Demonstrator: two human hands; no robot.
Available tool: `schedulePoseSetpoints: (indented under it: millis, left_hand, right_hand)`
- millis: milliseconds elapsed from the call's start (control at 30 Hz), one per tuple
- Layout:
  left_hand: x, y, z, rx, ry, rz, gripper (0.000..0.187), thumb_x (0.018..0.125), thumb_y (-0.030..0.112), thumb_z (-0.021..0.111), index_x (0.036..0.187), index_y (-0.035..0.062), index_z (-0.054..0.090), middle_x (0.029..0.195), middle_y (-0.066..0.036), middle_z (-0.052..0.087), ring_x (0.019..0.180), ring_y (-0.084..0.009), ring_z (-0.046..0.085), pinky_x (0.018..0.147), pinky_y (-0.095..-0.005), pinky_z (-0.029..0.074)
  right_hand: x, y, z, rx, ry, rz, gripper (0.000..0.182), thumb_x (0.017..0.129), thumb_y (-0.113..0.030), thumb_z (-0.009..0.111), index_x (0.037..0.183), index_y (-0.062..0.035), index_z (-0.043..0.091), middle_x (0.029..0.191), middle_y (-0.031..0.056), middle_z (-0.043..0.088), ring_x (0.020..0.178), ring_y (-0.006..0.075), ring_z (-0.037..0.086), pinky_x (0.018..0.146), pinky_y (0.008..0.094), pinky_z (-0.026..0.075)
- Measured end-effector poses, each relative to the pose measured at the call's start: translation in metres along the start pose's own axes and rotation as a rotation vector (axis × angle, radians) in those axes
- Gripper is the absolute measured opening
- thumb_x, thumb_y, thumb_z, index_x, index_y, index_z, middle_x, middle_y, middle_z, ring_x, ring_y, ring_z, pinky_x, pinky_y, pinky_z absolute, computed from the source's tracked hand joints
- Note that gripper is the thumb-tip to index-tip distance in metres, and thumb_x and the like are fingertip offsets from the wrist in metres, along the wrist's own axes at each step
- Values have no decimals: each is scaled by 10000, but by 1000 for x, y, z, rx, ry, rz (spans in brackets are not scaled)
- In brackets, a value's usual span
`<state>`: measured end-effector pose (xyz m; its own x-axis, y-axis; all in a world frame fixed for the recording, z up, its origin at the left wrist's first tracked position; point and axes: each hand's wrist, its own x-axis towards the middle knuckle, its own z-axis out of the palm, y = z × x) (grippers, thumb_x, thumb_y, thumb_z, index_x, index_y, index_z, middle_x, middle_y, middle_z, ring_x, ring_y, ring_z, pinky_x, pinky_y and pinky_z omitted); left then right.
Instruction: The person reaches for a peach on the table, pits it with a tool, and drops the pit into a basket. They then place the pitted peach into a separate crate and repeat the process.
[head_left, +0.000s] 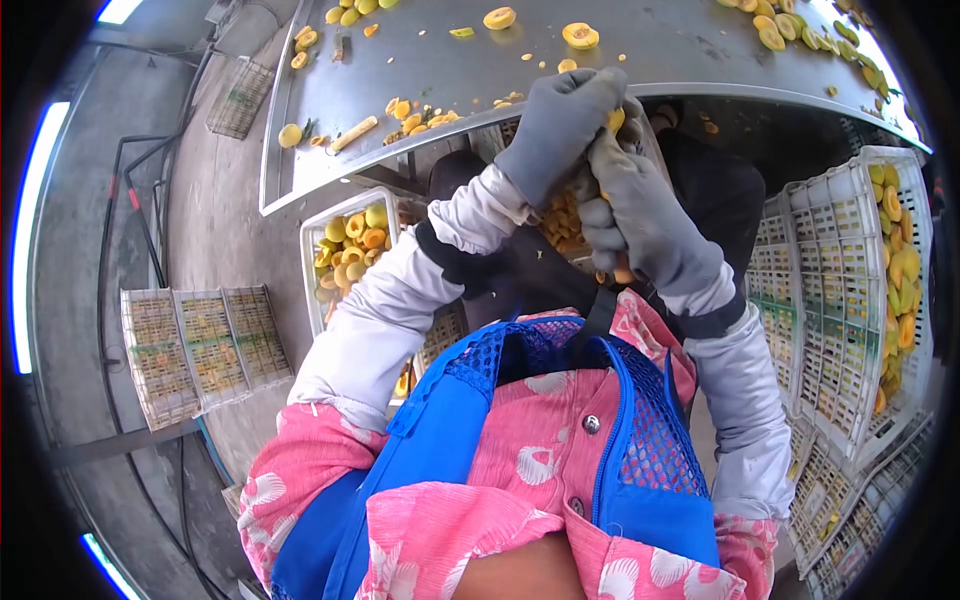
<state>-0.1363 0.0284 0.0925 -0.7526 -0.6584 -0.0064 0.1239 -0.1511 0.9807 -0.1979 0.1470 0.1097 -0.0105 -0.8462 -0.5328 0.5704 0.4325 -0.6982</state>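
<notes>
Both my hands wear grey gloves and meet just off the near edge of the metal table (680, 62). A yellow peach (615, 121) shows as a small patch between them. My right hand (640, 195) is closed around it with curled fingers. Over the top of the fruit, my left hand (565, 125) is closed in a pinch; what its fingers grip is hidden. Below the hands, a container of cut orange fruit pieces (562, 222) is partly covered by my arms.
Peach halves (580, 36) and scraps lie on the table, with a wooden-looking handle (354, 134) near its left edge. A fruit-filled crate (312, 235) stands left of my legs. Another tall crate (835, 290) is at right, and stacked crates (205, 350) stand on the left floor.
</notes>
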Motion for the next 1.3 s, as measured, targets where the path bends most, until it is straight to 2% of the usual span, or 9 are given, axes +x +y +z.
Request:
schedulePoseSetpoints:
  millis: [100,300,467,567,700,833,1067,1133,1300]
  left_hand:
    - [-1,0,6,-127,135,-172,262,953,249,578,892,-4,612,876,-113,672,726,-159,659,624,-307,570]
    - [-3,6,10,-60,-12,124,280,945,250,578,884,-19,626,830,-121,667,703,-172,654,632,-313,561]
    - [-3,16,10,-123,-112,-153,302,969,238,519,880,-25,640,785,-116,662,691,-162,643,615,-280,535]
    - [2,10,9,55,-160,130,309,966,227,498,861,-30,634,787,-122,658,683,-182,642,609,-274,525]
    - [-3,3,17,-293,6,-71,301,958,202,463,836,-23,621,806,-115,657,685,-174,637,619,-299,523]
    - [2,-3,10,-105,-186,17,323,952,216,474,809,-31,626,789,-115,656,678,-173,629,633,-298,520]
    - [-3,-14,-2,-145,-95,-3,311,938,204,495,811,-36,646,789,-98,665,680,-146,619,639,-276,509]
    - [-4,-13,-10,272,-298,53,312,934,203,503,797,-30,658,774,-89,668,671,-139,622,627,-267,512]
    - [-3,-16,-14,61,-296,29,290,925,189,517,805,-20,677,753,-94,670,653,-142,636,610,-263,521]
  right_hand:
    - [-4,-2,-2,-121,73,-112,478,977,-578,389,836,-126,455,562,-68,314,419,47,278,385,237,253]
    - [-10,-9,-11,184,-175,121,482,951,-623,429,797,-166,457,570,-97,273,421,32,223,385,229,218]
    - [-19,-10,-8,133,-74,108,484,950,-627,426,797,-168,453,569,-100,254,422,31,213,379,220,204]
    - [-19,-5,-12,186,-303,55,499,949,-635,416,815,-156,454,572,-98,255,424,35,220,382,224,224]
    - [-17,-5,-9,122,-44,74,497,952,-636,401,768,-175,426,563,-101,236,424,34,206,385,218,205]
    - [-12,5,-18,213,-221,84,488,955,-627,409,753,-183,418,567,-105,234,426,31,200,389,215,197]
    - [-14,6,-12,187,-222,119,493,955,-635,401,766,-180,417,577,-106,226,423,29,183,381,216,188]
    - [-6,20,-22,227,-301,154,489,955,-635,402,778,-179,422,580,-106,234,425,25,189,381,211,189]
    - [3,16,-24,264,-462,125,474,960,-625,403,812,-175,433,589,-108,254,432,17,207,387,194,188]
